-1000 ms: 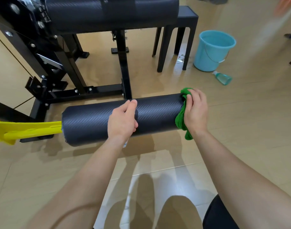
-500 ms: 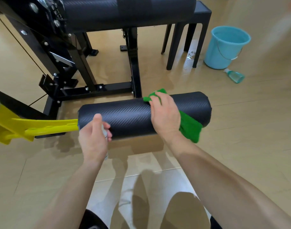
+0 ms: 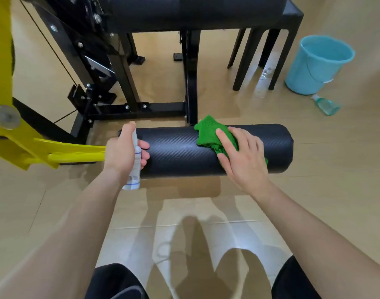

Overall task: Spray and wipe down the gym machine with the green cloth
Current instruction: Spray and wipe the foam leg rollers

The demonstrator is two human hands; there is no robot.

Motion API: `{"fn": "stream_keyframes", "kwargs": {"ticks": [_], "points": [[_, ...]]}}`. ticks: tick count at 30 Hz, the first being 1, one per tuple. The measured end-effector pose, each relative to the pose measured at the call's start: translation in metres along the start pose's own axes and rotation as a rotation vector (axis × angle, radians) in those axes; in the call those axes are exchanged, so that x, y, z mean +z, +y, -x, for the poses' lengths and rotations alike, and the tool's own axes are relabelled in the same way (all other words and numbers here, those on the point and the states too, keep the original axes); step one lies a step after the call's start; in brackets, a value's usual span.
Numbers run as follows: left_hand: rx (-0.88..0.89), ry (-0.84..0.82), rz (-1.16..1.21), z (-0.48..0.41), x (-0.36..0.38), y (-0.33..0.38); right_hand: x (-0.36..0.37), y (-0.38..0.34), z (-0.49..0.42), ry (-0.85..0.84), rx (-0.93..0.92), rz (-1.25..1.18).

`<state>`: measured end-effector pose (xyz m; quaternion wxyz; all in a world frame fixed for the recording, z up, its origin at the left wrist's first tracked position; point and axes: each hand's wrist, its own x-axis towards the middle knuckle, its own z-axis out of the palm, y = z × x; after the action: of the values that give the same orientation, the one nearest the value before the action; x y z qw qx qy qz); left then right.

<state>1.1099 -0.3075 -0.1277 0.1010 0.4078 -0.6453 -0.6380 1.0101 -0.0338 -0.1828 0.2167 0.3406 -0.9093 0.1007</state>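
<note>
2 knees in black shorts (image 3: 115, 281) poke in at the bottom edge, shiny tan floor (image 3: 335, 201) between them, both forearms reaching forward. The left hand (image 3: 122, 152) is wrapped around a small white spray bottle (image 3: 135, 169), fingers curled round the body and 1 digit up over the nozzle, bottle roughly upright. It's right at the left end of the lower roller pad (image 3: 176, 154), the black carbon-look foam cylinder lying across the middle of the shot. Can't tell if the bottle itself touches the pad, but the fingertips are right up against it. The right hand (image 3: 243, 156) lies flat, fingers pretty straight and spread, pressing the green cloth (image 3: 208, 132) down on top of the pad a bit right of its middle. The cloth is bunched up, most of it sticking out past the fingertips toward the far side, a small bit peeking out on the right side of the hand. Off the pad's left end a yellow arm (image 3: 62, 151) runs out to the left edge. Behind that is the machine's black frame (image 3: 191, 83), bolted bars on the floor plus 1 upright post, with a 2nd bigger pad (image 3: 195, 11) along the top. Further back on the right: a black stool (image 3: 277, 39), a light blue bucket (image 3: 316, 65) and a clear teal bottle (image 3: 326, 105) lying on its side just in front of the bucket
</note>
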Motion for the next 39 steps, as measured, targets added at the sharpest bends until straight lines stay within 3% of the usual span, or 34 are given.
{"fn": "stream_keyframes", "kwargs": {"ticks": [4,8,15,21,26,28,30,34,39], "points": [[-0.091,-0.116,0.01,-0.016,-0.002,0.024,-0.001,-0.011,-0.021,0.022,0.055,-0.161],[-0.098,-0.159,0.131,-0.014,-0.015,0.026,0.011,-0.083,-0.027,-0.002,0.081,-0.25],[0.092,0.261,0.257,0.002,-0.07,-0.018,0.05,-0.228,-0.072,0.056,-0.097,-0.221],[0.128,0.274,0.21,0.007,-0.074,-0.025,0.041,-0.176,-0.075,0.056,-0.149,-0.14],[0.151,0.14,0.166,0.013,-0.057,-0.029,0.01,-0.074,-0.059,0.058,0.204,-0.122],[0.147,0.097,0.154,0.014,-0.053,-0.03,0.002,-0.06,-0.05,0.074,0.364,-0.207],[0.127,0.091,0.146,0.016,-0.053,-0.031,0.004,-0.08,-0.05,0.093,0.413,-0.248],[0.114,0.163,0.211,0.017,-0.062,-0.03,0.021,-0.176,-0.066,0.061,0.282,-0.369],[0.177,0.296,0.227,0.018,-0.08,-0.024,0.048,-0.254,-0.083,-0.007,-0.11,-0.245]]}}
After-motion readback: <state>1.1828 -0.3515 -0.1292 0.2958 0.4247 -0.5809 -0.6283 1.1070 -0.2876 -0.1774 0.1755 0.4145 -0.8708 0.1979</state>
